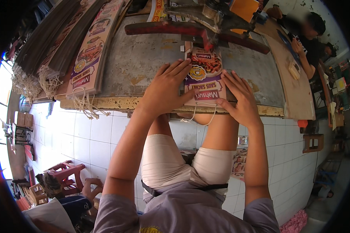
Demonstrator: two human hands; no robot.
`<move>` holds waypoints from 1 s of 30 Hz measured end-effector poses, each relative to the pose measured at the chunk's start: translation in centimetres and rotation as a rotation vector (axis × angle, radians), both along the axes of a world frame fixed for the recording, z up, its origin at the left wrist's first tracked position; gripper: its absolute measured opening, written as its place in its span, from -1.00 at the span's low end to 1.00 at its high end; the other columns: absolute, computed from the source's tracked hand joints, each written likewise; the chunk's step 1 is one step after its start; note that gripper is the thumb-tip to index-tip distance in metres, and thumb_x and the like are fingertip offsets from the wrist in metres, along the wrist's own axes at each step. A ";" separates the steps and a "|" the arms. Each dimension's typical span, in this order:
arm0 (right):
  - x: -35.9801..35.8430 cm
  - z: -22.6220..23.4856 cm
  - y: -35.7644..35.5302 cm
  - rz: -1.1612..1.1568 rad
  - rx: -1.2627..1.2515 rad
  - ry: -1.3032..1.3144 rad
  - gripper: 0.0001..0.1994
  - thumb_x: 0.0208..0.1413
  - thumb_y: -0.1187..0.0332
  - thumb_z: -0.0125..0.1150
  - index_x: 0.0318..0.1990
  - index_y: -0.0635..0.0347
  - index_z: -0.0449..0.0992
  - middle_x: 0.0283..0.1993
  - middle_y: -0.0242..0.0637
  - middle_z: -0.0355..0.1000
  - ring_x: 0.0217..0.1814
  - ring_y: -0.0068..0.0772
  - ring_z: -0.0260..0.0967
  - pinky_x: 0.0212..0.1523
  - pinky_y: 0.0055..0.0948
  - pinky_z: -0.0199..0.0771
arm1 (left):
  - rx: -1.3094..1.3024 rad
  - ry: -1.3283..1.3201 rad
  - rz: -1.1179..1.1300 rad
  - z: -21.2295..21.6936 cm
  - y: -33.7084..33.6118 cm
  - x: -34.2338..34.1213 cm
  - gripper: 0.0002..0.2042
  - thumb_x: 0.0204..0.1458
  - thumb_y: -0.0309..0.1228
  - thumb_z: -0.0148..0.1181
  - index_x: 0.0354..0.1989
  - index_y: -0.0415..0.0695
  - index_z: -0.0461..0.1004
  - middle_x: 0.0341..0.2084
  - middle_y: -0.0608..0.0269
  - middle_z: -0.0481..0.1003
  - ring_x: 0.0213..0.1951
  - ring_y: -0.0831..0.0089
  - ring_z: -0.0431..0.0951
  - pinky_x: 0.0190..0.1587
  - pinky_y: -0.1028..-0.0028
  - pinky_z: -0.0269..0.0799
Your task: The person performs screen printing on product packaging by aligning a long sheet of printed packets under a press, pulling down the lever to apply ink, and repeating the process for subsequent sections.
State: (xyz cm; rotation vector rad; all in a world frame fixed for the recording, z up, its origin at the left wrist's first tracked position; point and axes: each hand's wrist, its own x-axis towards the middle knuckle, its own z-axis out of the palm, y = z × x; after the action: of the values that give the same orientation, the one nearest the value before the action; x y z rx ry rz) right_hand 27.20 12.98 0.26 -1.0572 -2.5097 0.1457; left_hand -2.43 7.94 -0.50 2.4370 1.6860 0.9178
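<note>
A long printed card strip, purple and pink with food pictures, lies on the worn grey metal tabletop in front of me. A looped white string hangs from its near end over the table edge. My left hand rests on the strip's left edge, fingers stretched out. Along the right edge lies my right hand, fingers also extended and thumb near the strip's near corner. The strip's far end runs beneath a metal press frame with a red bar.
Stacks of similar strips with dangling strings fill the table's left side. A co-worker's hand shows at the right, beyond a brown board. Red and brown stools stand on the tiled floor. Another person sits at lower left.
</note>
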 end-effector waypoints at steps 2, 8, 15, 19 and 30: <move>0.0 0.1 0.0 -0.002 -0.002 -0.002 -0.16 0.19 -0.14 0.46 0.50 0.18 0.42 0.64 -0.22 0.28 0.74 -0.04 0.07 0.65 0.10 0.04 | 0.001 -0.013 -0.008 0.1 0.0 0.0 -0.28 0.20 -0.10 0.35 0.45 -0.30 0.41 0.49 -0.03 0.37 0.53 0.01 0.30 0.59 0.06 0.13; 0.0 0.0 0.0 0.002 -0.007 0.006 -0.16 0.18 -0.13 0.48 0.49 0.19 0.43 0.63 -0.21 0.29 0.73 -0.02 0.08 0.64 0.10 0.04 | 0.006 -0.013 0.008 0.3 -0.2 0.2 -0.28 0.19 -0.10 0.37 0.43 -0.31 0.42 0.48 -0.03 0.39 0.53 0.02 0.31 0.59 0.07 0.13; 0.0 0.1 0.0 0.005 0.002 0.005 -0.16 0.18 -0.13 0.48 0.49 0.21 0.42 0.63 -0.20 0.28 0.72 0.00 0.09 0.64 0.12 0.05 | -0.012 -0.004 0.024 0.3 -0.3 0.4 -0.28 0.21 -0.08 0.37 0.45 -0.29 0.41 0.48 -0.02 0.38 0.54 0.05 0.28 0.60 0.06 0.11; 0.0 0.1 0.0 0.010 0.008 0.010 -0.15 0.17 -0.13 0.48 0.50 0.20 0.41 0.63 -0.19 0.28 0.73 0.01 0.08 0.65 0.15 0.04 | -0.026 0.001 0.030 0.4 -0.3 0.5 -0.27 0.21 -0.07 0.36 0.45 -0.28 0.40 0.49 -0.01 0.37 0.55 0.05 0.27 0.60 0.05 0.10; 0.1 0.0 -0.2 -0.002 -0.003 0.025 -0.15 0.18 -0.16 0.45 0.50 0.18 0.41 0.64 -0.20 0.26 0.73 -0.01 0.08 0.65 0.16 0.04 | -0.064 0.011 0.046 1.0 -0.8 0.7 -0.27 0.23 -0.06 0.36 0.46 -0.28 0.39 0.50 0.01 0.37 0.57 0.06 0.25 0.60 0.00 0.10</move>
State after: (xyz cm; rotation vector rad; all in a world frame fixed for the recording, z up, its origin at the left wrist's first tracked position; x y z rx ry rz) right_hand 27.30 12.80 0.30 -1.0527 -2.4865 0.1608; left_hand -1.70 7.15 0.54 2.3774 1.7534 0.8428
